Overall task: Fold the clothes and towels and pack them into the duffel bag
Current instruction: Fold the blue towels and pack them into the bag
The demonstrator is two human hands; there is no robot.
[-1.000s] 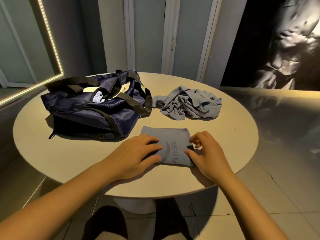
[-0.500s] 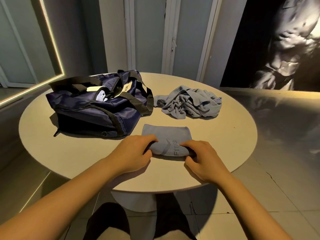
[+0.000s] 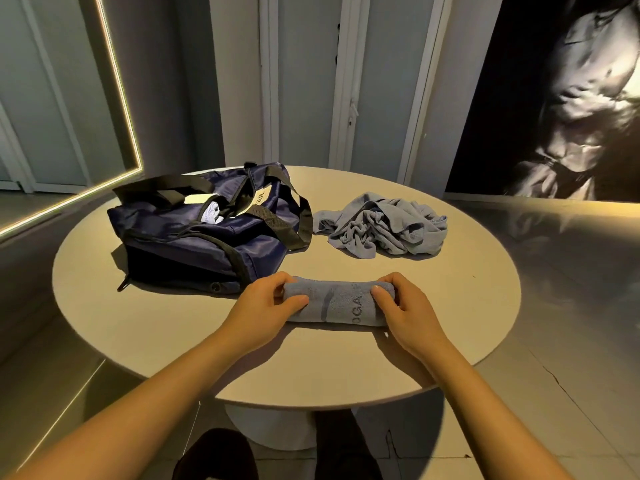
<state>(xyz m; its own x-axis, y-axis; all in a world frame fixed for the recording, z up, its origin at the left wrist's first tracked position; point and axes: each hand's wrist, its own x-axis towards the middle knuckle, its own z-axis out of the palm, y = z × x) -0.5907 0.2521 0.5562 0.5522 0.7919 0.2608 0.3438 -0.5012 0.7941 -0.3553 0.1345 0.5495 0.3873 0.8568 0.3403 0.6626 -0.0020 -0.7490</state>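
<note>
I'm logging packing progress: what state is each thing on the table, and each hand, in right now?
towel: rolled into a tube, held at both ends.
duffel bag: open at the top, pale cloth inside.
grey clothes: crumpled heap, unfolded.
left hand: grips the towel's left end.
right hand: grips the towel's right end.

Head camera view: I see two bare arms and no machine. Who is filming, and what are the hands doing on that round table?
There is no robot here: a person wears a camera on the head, looking down at their own hands. The left hand and the right hand each curl their grip round one end of a rolled blue towel lying on the round table. Behind it, on the left, sits an open navy duffel bag; on the right lies a crumpled heap of blue cloth, not yet folded.
</note>
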